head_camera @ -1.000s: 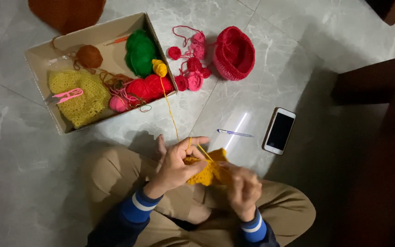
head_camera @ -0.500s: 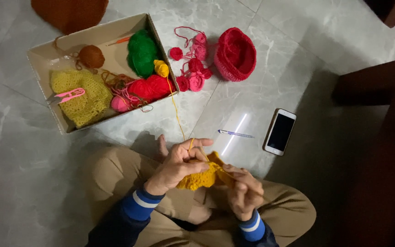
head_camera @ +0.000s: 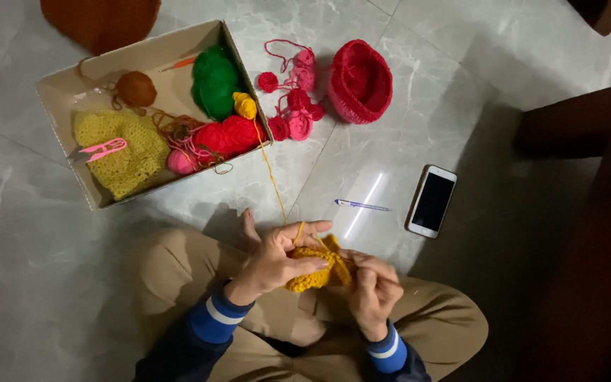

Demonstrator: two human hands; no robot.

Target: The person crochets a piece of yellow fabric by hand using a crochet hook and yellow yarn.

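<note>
Bare floor is lying open along the left edge and between box and knees. Ahead of the hands, a yarn strand is running taut toward the box, crossing that gap. A pen and phone are blocking the right (near dark furniture). Pink pieces and a red hat are crowding the far edge.
</note>
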